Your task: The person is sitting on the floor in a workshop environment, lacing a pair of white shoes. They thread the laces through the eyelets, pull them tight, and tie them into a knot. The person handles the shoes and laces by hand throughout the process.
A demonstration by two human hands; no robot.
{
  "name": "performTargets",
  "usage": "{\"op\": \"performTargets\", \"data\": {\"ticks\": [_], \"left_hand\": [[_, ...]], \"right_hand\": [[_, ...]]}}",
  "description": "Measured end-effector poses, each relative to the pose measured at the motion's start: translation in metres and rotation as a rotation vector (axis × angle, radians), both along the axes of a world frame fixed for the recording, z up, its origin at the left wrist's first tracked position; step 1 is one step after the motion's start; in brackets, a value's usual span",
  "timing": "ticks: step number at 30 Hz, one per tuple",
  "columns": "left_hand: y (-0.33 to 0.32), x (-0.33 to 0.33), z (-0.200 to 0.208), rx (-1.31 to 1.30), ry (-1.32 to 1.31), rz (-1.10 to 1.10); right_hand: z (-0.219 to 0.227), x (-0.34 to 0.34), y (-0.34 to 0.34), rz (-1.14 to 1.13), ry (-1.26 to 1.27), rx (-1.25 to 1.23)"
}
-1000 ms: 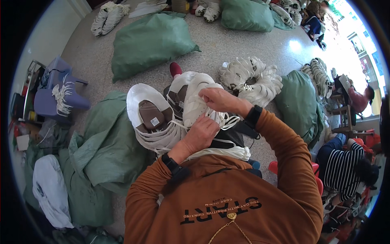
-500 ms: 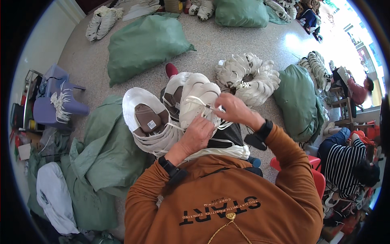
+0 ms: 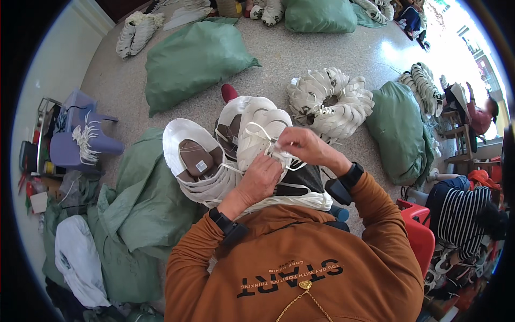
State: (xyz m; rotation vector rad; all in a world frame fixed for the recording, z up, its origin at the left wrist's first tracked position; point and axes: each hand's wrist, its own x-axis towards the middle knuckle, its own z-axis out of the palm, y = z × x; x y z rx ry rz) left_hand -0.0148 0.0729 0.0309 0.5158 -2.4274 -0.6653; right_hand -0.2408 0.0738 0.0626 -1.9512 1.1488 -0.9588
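Observation:
A cream-white shoe upper point(image 3: 250, 151) lies across my lap, with a loose white shoelace point(image 3: 256, 126) looping over its front. My left hand point(image 3: 261, 178) is closed on the upper's near side, fingers pressed at the eyelet area. Just right of it, my right hand point(image 3: 304, 146) pinches the shoelace close above the upper; the exact fingertip grip is partly blurred. To the left sits a nested stack of white shoe uppers point(image 3: 206, 188) with a brown lining point(image 3: 194, 156) showing. A bunch of white laces point(image 3: 303, 200) rests across my lap against my waist.
Beyond my right hand lies a ring of bundled uppers point(image 3: 351, 121). Green sacks stand ahead point(image 3: 198, 61), at right point(image 3: 399, 134) and at left point(image 3: 147, 198). A purple stool point(image 3: 80, 140) holds more laces; a red stool point(image 3: 417, 231) and a person in stripes point(image 3: 458, 214) are at right.
My right hand has dropped slightly toward the upper and my left hand, and the lace loop has changed shape. My left hand stays on the upper. The whole view has shifted a little.

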Motion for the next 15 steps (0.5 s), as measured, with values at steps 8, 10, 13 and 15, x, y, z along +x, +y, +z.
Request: {"op": "performTargets", "data": {"ticks": [8, 10, 13, 15], "left_hand": [[0.001, 0.002, 0.0, -0.006, 0.059, -0.014], [0.002, 0.002, 0.003, 0.003, 0.032, -0.013], [-0.001, 0.002, 0.009, 0.037, 0.006, -0.007], [-0.005, -0.003, 0.014, 0.076, 0.019, 0.014]], "right_hand": [[-0.057, -0.024, 0.047, -0.356, -0.37, 0.531], [-0.073, -0.028, 0.06, -0.283, -0.268, 0.428], [-0.069, -0.032, 0.042, -0.392, -0.235, 0.33], [-0.056, -0.028, 0.017, -0.495, -0.098, 0.102]]}}
